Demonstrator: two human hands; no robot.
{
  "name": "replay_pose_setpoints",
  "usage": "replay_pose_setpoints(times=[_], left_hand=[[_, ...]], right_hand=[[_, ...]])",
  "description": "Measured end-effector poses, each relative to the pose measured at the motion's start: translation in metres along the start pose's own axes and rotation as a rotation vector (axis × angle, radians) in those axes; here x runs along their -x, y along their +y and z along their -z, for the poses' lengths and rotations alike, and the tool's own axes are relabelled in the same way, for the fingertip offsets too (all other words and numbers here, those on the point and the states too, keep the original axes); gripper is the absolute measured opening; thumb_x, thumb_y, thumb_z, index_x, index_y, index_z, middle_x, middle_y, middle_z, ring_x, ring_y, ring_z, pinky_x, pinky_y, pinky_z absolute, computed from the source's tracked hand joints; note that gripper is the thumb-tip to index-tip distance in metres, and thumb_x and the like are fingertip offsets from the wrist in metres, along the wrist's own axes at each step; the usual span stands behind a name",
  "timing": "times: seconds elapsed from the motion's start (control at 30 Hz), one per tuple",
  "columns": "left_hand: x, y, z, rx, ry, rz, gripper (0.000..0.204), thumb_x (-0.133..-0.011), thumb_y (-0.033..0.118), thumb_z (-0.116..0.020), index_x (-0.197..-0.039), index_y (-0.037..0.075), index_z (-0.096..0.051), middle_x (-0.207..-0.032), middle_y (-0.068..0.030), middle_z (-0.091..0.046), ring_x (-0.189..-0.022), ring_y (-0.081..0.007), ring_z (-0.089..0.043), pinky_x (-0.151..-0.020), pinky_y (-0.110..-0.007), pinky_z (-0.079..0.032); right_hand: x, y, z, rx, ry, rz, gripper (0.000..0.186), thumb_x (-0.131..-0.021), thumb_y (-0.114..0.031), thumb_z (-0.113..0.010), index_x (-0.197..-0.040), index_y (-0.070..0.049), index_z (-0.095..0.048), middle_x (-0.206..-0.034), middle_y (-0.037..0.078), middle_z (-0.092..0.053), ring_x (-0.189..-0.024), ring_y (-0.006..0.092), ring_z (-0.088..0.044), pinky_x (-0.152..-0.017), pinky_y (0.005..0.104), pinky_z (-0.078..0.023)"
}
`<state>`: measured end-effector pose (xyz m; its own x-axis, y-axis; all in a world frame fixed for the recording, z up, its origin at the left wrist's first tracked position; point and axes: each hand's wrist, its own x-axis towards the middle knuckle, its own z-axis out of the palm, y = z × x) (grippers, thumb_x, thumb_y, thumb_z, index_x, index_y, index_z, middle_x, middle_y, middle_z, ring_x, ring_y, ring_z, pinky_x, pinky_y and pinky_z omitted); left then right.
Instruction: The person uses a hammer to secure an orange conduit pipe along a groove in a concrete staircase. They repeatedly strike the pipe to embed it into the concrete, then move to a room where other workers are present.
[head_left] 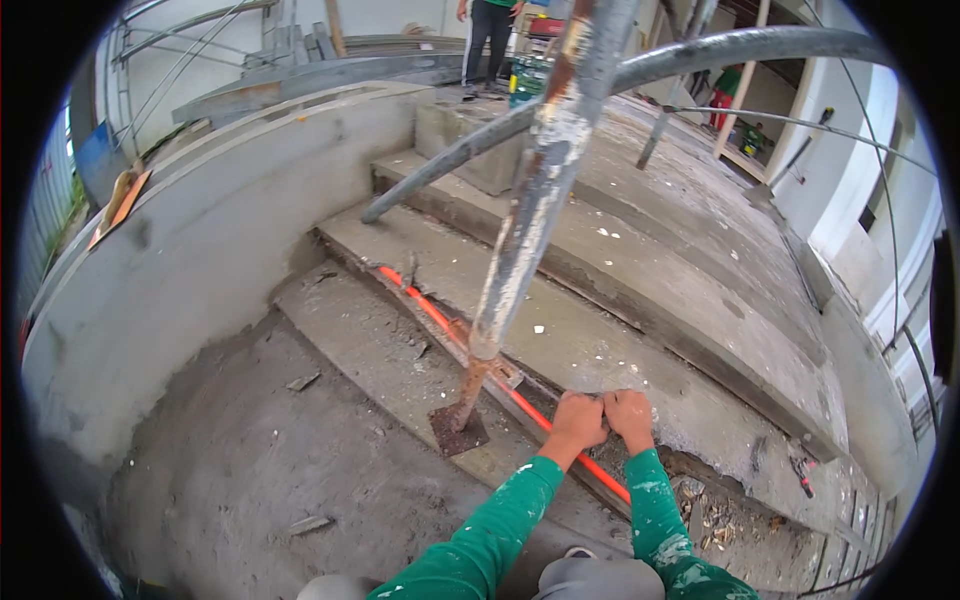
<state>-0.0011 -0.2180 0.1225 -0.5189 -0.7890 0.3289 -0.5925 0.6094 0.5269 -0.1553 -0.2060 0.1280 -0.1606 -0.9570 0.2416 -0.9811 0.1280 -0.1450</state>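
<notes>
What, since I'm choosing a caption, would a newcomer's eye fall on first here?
Probably the bright orange strip, running diagonally along the concrete steps and standing out against the grey. Next comes the paint-worn metal post, leaning through the upper middle above a rusty square base plate. Below centre, the person's left hand and right hand sit close together beyond the strip, in paint-spattered green sleeves.

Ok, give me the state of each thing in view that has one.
Left hand: fingers curled, any grasp hidden
Right hand: fingers curled, beside the left
Long narrow orange strip: lying lengthwise, partly hidden
Grey, patchy metal post: standing, rust-stained
Rusty square metal plate: flat at the post's foot
Small red-and-black tool: lying on grey concrete step
Green sleeves: spattered white
</notes>
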Motion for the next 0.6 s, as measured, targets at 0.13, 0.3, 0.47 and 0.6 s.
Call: replay_pose_setpoints(times=[0.13,0.3,0.47,0.6], left_hand=[[0.028,-0.01,0.001,0.015,0.109,0.017,0.022,-0.069,0.028,-0.073,-0.082,0.009,-0.072,-0.086,-0.0139,-0.073,-0.092,-0.0308,-0.068,-0.093,-0.044,-0.045],[0.07,-0.005,0.01,0.13,0.127,-0.009,0.024,-0.066,0.026,-0.072,-0.081,0.008,-0.068,-0.085,-0.0127,-0.07,-0.09,-0.0312,-0.065,-0.088,-0.044,-0.045],[0.076,-0.007,0.018,0.114,0.15,-0.002,0.022,-0.066,0.024,-0.07,-0.081,0.008,-0.068,-0.084,-0.0131,-0.07,-0.089,-0.0309,-0.065,-0.089,-0.042,-0.045],[0.07,-0.007,0.008,0.092,0.173,0.005,0.021,-0.066,0.023,-0.071,-0.08,0.008,-0.068,-0.085,-0.013,-0.07,-0.089,-0.0307,-0.065,-0.089,-0.043,-0.045]], right_hand=[[0.014,-0.02,-0.002,0.045,-0.078,0.065,0.043,-0.093,-0.035,-0.052,-0.083,0.0,-0.074,-0.089,0.027,-0.069,-0.083,0.0487,-0.067,-0.082,0.0559,-0.054],[0.067,-0.058,0.023,-0.054,-0.006,-0.071,0.038,-0.093,-0.032,-0.052,-0.083,-0.001,-0.072,-0.086,0.029,-0.068,-0.082,0.051,-0.066,-0.079,0.0573,-0.053],[0.067,-0.072,0.025,-0.096,-0.015,-0.143,0.039,-0.092,-0.033,-0.053,-0.082,0.0,-0.072,-0.086,0.029,-0.068,-0.084,0.0511,-0.066,-0.079,0.0576,-0.052],[0.06,-0.063,0.019,-0.084,-0.032,-0.14,0.039,-0.094,-0.034,-0.052,-0.084,-0.001,-0.072,-0.086,0.029,-0.068,-0.084,0.0508,-0.066,-0.078,0.0577,-0.052]])
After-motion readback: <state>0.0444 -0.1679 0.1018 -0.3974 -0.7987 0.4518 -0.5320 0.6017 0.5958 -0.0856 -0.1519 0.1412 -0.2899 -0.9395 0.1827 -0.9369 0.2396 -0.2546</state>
